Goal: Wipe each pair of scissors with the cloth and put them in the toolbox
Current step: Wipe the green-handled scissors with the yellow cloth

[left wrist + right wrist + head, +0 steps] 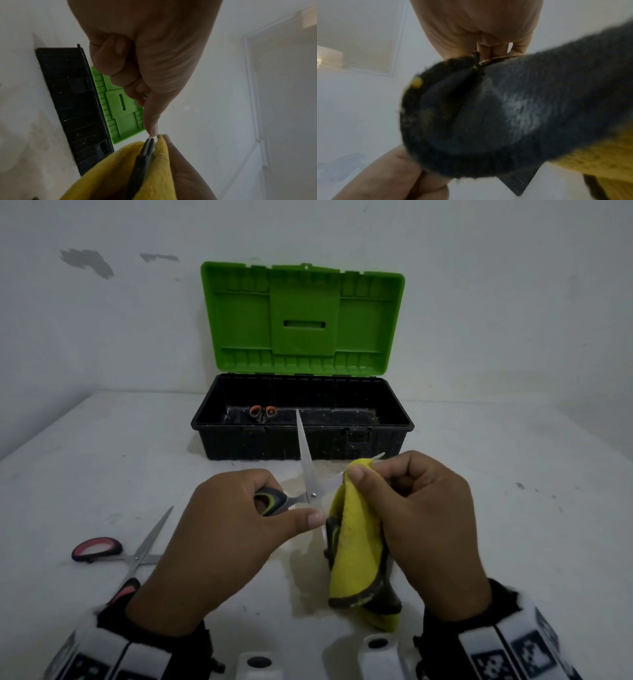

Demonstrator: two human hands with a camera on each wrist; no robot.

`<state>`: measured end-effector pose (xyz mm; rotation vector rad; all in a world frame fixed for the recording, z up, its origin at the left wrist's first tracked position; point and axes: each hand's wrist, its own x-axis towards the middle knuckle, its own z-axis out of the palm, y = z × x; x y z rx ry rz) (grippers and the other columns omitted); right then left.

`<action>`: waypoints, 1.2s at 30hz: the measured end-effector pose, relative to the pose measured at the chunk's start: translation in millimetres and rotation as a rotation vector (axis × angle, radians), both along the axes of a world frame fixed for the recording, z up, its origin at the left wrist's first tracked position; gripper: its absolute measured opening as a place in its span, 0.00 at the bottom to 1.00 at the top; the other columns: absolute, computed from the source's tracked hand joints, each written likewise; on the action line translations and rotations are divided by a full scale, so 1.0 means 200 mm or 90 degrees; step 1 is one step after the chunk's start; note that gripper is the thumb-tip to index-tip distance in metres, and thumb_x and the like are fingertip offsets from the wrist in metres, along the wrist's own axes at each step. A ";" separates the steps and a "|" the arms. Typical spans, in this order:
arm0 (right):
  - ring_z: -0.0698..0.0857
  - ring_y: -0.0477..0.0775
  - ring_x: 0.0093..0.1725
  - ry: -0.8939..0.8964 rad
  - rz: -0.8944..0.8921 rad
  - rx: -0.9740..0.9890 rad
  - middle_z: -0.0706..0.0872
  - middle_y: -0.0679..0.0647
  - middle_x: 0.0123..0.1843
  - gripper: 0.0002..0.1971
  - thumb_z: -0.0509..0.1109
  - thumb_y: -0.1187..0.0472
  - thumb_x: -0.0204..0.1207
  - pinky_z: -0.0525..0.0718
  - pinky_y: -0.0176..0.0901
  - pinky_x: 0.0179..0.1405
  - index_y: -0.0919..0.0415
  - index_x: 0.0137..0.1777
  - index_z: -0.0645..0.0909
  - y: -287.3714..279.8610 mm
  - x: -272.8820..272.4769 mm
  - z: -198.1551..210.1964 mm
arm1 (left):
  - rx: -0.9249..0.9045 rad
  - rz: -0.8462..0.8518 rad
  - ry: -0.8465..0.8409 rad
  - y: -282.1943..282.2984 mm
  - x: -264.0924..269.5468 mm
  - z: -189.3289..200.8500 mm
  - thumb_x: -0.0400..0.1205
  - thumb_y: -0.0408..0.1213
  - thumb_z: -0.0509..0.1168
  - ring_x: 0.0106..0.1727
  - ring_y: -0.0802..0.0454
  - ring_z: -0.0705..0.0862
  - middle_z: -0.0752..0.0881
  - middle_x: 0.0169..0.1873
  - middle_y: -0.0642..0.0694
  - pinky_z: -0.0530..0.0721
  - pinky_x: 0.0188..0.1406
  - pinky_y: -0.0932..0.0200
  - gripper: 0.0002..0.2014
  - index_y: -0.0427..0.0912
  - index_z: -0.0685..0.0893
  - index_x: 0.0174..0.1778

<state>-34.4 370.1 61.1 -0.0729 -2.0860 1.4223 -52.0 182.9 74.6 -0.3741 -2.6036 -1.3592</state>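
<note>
My left hand (219,542) grips open scissors (306,474); right hand (421,525) pinches cloth (356,546) round one blade (no writing readable)

The black plastic toolbox with the green lid (303,419) stands at the back of the white surface (496,508), against the wall, its lid upright behind it. Inside it, at the left, lie the orange-handled scissors (263,412). The pink-handled scissors (116,556) lie on the surface at the front left. Before the toolbox, the grey-and-green-handled scissors (301,487) are between the two hands, with the yellow cloth (356,542) to their right.
</note>
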 end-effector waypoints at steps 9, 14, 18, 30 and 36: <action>0.88 0.49 0.35 -0.004 0.011 -0.012 0.90 0.49 0.34 0.07 0.79 0.51 0.70 0.87 0.45 0.33 0.53 0.38 0.87 -0.01 0.01 -0.01 | 0.023 -0.001 -0.002 0.02 0.00 0.01 0.60 0.61 0.77 0.21 0.61 0.71 0.73 0.17 0.57 0.72 0.22 0.72 0.23 0.48 0.75 0.23; 0.85 0.42 0.30 0.022 -0.060 -0.037 0.89 0.48 0.31 0.10 0.78 0.50 0.72 0.82 0.38 0.29 0.55 0.37 0.86 0.11 -0.06 -0.01 | 0.023 0.015 0.000 0.02 0.00 -0.01 0.62 0.59 0.78 0.21 0.60 0.69 0.71 0.17 0.56 0.71 0.22 0.72 0.24 0.42 0.77 0.25; 0.86 0.45 0.37 0.066 -0.095 -0.073 0.91 0.50 0.40 0.09 0.74 0.50 0.77 0.82 0.43 0.36 0.55 0.41 0.84 0.20 -0.08 -0.01 | 0.059 0.049 -0.019 0.00 -0.01 -0.04 0.62 0.60 0.78 0.20 0.59 0.65 0.68 0.18 0.53 0.69 0.18 0.68 0.27 0.39 0.76 0.26; 0.84 0.40 0.39 0.154 0.068 0.295 0.88 0.41 0.37 0.02 0.77 0.57 0.72 0.77 0.21 0.40 0.51 0.44 0.88 0.01 0.02 0.02 | 0.025 0.061 -0.047 0.06 0.01 -0.02 0.64 0.62 0.76 0.22 0.59 0.69 0.74 0.22 0.52 0.68 0.22 0.67 0.23 0.45 0.80 0.29; 0.84 0.39 0.48 0.155 0.138 0.417 0.92 0.46 0.45 0.11 0.72 0.53 0.75 0.78 0.25 0.53 0.54 0.53 0.91 0.01 0.02 0.00 | -0.015 0.067 -0.034 0.06 0.03 -0.02 0.63 0.63 0.75 0.25 0.58 0.71 0.80 0.27 0.45 0.72 0.22 0.67 0.23 0.45 0.81 0.31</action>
